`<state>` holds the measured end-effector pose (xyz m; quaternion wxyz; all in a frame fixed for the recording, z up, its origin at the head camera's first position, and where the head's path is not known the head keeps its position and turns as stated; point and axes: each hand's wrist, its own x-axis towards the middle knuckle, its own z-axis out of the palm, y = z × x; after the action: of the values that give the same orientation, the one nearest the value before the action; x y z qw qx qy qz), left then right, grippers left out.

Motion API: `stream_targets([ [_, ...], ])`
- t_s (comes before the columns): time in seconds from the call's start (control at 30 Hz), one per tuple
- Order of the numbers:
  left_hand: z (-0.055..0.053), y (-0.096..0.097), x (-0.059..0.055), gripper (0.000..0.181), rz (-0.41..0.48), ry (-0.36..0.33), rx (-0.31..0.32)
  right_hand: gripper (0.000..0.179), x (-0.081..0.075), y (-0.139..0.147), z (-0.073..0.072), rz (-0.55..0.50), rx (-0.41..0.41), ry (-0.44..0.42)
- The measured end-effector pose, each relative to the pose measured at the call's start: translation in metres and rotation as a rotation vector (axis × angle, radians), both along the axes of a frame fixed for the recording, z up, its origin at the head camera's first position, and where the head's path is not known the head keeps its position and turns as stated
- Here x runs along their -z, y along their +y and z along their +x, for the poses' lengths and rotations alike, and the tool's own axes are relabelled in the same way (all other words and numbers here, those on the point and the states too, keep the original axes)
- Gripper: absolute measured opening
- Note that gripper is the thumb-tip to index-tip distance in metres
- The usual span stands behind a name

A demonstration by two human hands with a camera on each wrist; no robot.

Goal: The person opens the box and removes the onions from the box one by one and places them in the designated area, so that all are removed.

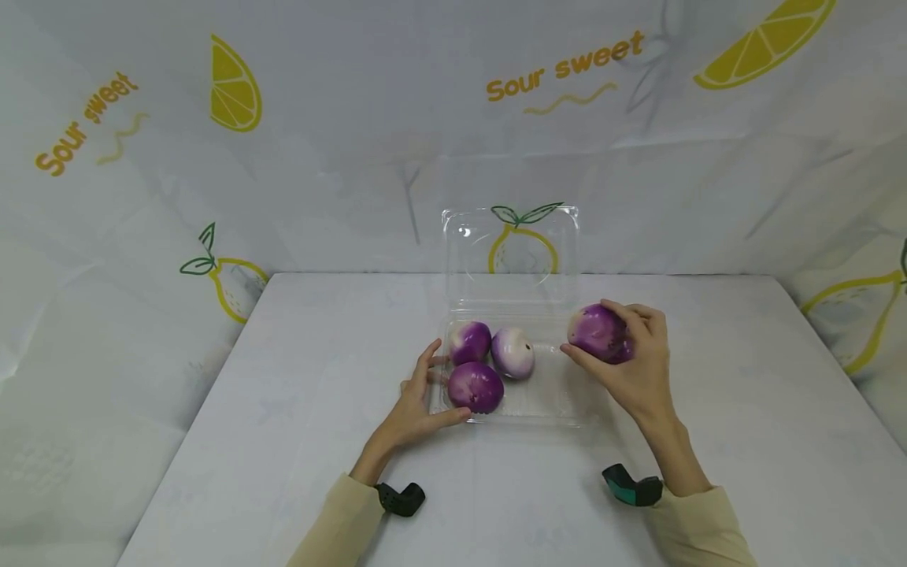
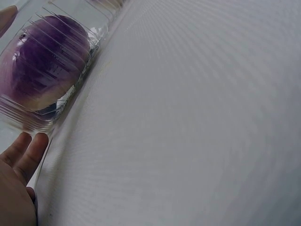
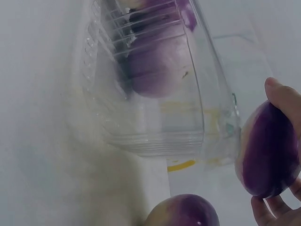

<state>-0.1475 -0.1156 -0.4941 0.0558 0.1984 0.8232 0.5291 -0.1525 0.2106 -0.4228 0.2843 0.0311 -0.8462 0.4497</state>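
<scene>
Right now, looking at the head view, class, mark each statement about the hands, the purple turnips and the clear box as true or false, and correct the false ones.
1. The right hand holds a purple turnip. True.
2. Three turnips lie in the clear plastic box. True: two at the back, one in front.
3. The box's lid is shut. False: it stands open, upright behind the tray.
4. The left hand grips a turnip. False: it rests against the tray's left edge with straight fingers.
5. The held turnip is already inside the tray. False: it is above the tray's right end, in the hand.
</scene>
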Motion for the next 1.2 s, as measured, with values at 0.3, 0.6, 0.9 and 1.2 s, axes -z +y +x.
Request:
stream_targets([
  [0.3,-0.001,-0.001,0.003,0.116,-0.005,0.002,0.003,0.078,-0.007,0.015,0.001,0.008,0.062,0.020],
  [0.6,-0.002,-0.001,0.004,0.117,-0.004,0.001,0.005,0.079,-0.012,0.036,0.002,-0.008,0.173,-0.044],
  [0.9,-0.002,-0.001,0.003,0.116,0.001,0.003,0.005,0.081,-0.009,0.053,0.004,0.003,0.212,-0.070],
  [1.2,-0.001,-0.001,0.002,0.117,0.000,0.001,0.001,0.079,-0.004,0.063,0.006,0.021,0.246,-0.089],
])
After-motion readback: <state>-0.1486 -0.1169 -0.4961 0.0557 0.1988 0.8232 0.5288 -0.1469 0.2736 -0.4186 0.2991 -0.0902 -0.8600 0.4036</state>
